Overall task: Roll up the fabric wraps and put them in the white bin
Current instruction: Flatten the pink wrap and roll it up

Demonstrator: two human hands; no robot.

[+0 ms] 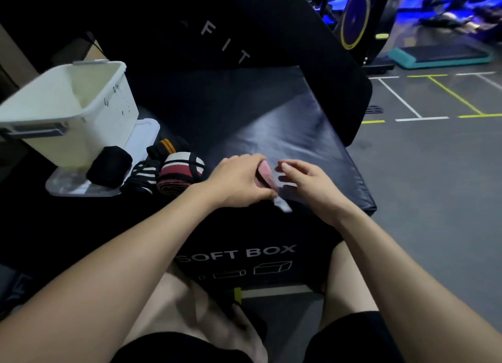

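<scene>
Hands meeting over near edge of black padded box (271, 112), side panel printed "SOFT BOX". Left hand (236, 180) curled around a pink fabric wrap (264, 172), partly rolled, roll end showing between thumb and fingers. Right hand (307, 182) just beside it, fingers loosely extended over a dark strip on the box top; whether pinching that strip: cannot tell, motion blur. Pale tab (282, 205) poking out below left hand at box edge.

White bin (68, 110) on box top at far left, well apart from the pink wrap, standing on a clear lid (78, 187). Inside of bin only partly visible.

Four rolled wraps bunched between bin and left hand: black roll (110, 167) touching bin base, black-and-white striped roll (142, 176), black roll with orange stripes (167, 146), red-white-black roll (180, 173) nearest left wrist.

Black upright pad (217, 25) behind box, lettered "FIT". Grey floor (434, 172) to the right with white and yellow lines.
</scene>
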